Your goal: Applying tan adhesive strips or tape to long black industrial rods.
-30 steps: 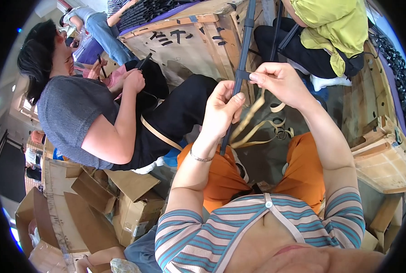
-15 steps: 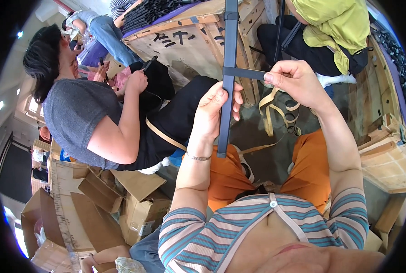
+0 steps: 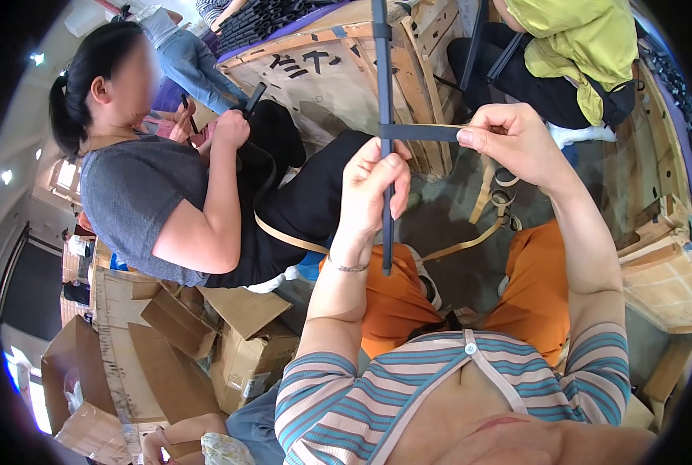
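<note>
A long, slim dark bar point(image 3: 387, 244) stands nearly upright in front of me, its upper end running out of the top of the view. My left hand point(image 3: 374, 182) is closed round its lower part. Across the bar, just above that hand, a flat dark strip point(image 3: 427, 133) goes round it and stretches to the right, with a pale tan edge showing. Thumb and fingers of my right hand point(image 3: 512, 143) pinch the strip's free end and keep it taut. Another dark band point(image 3: 381, 31) encircles the bar higher up. The bar's far side is hidden.
Tan tape point(image 3: 481, 198) hangs in loops below my right hand. On the left sits a co-worker point(image 3: 144, 186) holding a dark piece; another in yellow-green point(image 3: 578, 46) is at upper right. Wooden crates point(image 3: 299, 77) stand ahead, cardboard boxes point(image 3: 237, 364) at lower left.
The bar has turned and shows a narrower face. My right hand has moved slightly right, so more strip stretches between it and the bar. The co-worker's head on the left has turned.
</note>
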The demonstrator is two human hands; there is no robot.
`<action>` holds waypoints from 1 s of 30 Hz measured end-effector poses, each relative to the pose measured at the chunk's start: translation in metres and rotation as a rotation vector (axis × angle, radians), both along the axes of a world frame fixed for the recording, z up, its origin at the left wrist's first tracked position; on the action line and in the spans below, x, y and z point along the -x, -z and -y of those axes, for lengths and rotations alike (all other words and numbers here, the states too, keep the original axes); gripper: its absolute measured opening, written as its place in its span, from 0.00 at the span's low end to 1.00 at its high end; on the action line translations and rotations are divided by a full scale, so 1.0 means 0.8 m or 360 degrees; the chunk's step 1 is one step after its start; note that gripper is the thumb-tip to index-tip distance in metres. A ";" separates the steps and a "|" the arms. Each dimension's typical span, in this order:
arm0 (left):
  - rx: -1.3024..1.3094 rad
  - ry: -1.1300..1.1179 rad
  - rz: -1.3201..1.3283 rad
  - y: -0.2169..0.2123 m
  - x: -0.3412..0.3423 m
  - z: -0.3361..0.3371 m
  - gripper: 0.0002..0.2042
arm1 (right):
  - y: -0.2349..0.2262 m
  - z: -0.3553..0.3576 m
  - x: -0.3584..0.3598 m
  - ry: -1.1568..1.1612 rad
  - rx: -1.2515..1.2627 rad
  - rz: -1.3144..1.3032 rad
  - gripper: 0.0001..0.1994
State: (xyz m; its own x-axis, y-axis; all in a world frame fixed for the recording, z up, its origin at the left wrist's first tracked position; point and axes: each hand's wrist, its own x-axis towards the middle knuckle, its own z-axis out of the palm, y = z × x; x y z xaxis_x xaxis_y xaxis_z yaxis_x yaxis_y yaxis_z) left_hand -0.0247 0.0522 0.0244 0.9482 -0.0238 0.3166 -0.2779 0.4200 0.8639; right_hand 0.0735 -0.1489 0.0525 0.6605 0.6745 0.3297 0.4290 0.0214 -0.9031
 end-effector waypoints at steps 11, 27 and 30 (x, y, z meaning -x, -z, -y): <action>-0.0239 -0.0244 0.0151 -0.002 0.007 -0.005 0.17 | 0.003 0.002 -0.001 0.0044 -0.0087 0.0180 0.13; -0.0035 0.0172 0.0073 0.003 -0.004 0.001 0.15 | 0.021 -0.024 -0.003 -0.0126 0.0089 -0.0035 0.07; -0.0099 0.0137 -0.0034 0.008 -0.006 0.001 0.15 | 0.017 -0.032 0.007 -0.0208 0.0168 -0.0198 0.08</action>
